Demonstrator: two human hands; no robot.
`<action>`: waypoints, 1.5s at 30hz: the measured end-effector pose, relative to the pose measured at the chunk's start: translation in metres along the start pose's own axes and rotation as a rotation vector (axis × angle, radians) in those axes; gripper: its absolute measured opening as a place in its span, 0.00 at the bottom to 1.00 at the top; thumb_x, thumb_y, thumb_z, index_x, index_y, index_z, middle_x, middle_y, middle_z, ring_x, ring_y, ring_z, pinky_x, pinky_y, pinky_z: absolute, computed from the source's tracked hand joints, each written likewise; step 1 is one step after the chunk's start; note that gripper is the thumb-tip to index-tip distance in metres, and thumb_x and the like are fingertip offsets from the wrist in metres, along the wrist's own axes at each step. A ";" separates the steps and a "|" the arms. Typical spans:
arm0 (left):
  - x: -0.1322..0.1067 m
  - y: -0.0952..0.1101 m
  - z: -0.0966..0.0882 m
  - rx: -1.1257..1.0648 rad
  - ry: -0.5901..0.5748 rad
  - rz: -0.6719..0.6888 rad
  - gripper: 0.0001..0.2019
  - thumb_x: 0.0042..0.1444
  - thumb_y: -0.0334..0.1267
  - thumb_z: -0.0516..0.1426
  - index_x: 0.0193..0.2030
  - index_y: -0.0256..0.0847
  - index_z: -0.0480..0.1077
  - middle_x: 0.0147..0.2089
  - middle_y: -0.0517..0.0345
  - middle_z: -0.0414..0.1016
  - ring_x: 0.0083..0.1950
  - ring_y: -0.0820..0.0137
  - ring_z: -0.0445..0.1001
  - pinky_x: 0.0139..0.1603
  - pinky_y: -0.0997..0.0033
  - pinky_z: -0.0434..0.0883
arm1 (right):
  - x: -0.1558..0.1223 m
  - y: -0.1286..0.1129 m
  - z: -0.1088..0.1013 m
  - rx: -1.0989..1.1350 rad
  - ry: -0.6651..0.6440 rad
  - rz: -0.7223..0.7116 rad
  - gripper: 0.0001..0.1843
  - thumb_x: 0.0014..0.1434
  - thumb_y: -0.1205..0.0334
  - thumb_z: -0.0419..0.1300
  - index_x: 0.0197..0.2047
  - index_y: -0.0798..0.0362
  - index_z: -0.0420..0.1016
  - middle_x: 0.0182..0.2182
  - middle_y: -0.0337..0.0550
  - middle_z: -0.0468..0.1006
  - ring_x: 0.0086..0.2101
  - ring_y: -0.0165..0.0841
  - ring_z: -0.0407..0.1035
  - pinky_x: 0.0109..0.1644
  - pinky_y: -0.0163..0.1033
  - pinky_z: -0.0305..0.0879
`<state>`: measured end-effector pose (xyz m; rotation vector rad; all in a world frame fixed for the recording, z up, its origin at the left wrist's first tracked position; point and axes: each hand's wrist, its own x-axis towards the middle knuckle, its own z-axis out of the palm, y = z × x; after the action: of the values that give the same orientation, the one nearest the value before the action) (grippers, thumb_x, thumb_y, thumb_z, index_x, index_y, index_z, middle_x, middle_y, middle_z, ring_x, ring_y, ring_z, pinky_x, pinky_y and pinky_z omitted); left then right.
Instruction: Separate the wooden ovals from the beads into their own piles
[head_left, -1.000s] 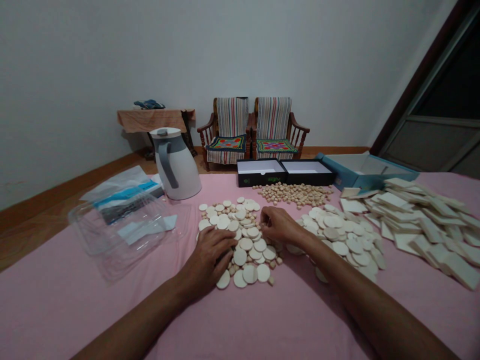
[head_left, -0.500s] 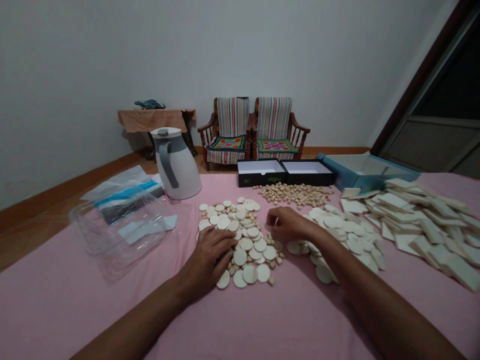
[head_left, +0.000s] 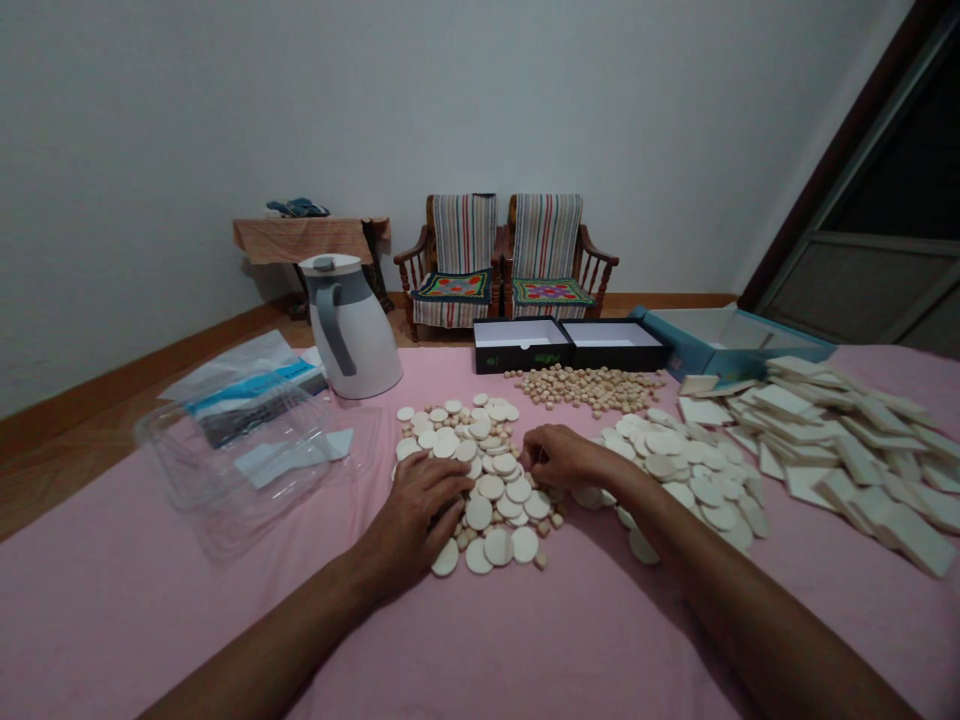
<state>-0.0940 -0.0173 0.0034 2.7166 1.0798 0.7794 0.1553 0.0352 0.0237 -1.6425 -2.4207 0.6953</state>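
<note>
My left hand (head_left: 420, 508) lies flat, fingers stretched out, on the near left part of a pile of pale round wooden discs (head_left: 480, 470) on the pink tablecloth (head_left: 525, 640). My right hand (head_left: 561, 458) rests at the right edge of that pile with fingers curled together in a pinch; what they hold is too small to see. A second pile of larger discs (head_left: 686, 470) lies just right of my right wrist. Several tiny round pieces (head_left: 551, 518) are scattered between the piles.
A heap of small wooden beads (head_left: 589, 387) lies behind, in front of two open black boxes (head_left: 570, 345). Square wooden tiles (head_left: 847, 440) and a blue box (head_left: 720, 345) are at right. A white jug (head_left: 349, 325) and clear plastic container (head_left: 247, 455) stand at left.
My right hand lifted and drew right from the disc pile, then came back left and down to the pile's edge. My left hand has stayed put.
</note>
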 end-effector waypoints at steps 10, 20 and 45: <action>-0.001 -0.001 0.001 -0.001 0.011 0.008 0.13 0.61 0.31 0.51 0.50 0.43 0.71 0.52 0.50 0.74 0.54 0.64 0.70 0.62 0.50 0.56 | 0.006 0.019 -0.009 -0.070 0.509 0.130 0.11 0.50 0.74 0.55 0.37 0.58 0.73 0.37 0.47 0.75 0.37 0.32 0.66 0.39 0.34 0.58; -0.001 -0.001 0.001 0.003 0.008 0.004 0.13 0.61 0.31 0.51 0.50 0.43 0.71 0.52 0.51 0.73 0.54 0.63 0.70 0.62 0.50 0.56 | -0.008 0.009 -0.010 -0.008 -0.069 -0.129 0.15 0.44 0.78 0.57 0.35 0.54 0.75 0.32 0.41 0.77 0.32 0.29 0.67 0.33 0.30 0.57; -0.001 -0.003 0.002 0.005 0.001 0.006 0.13 0.61 0.31 0.51 0.51 0.44 0.70 0.52 0.51 0.73 0.55 0.63 0.69 0.62 0.50 0.55 | -0.010 -0.005 -0.008 -0.002 -0.029 -0.090 0.09 0.47 0.72 0.59 0.33 0.55 0.76 0.30 0.42 0.78 0.29 0.29 0.69 0.30 0.31 0.57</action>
<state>-0.0952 -0.0158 0.0003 2.7248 1.0759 0.7797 0.1578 0.0273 0.0345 -1.5241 -2.4982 0.7074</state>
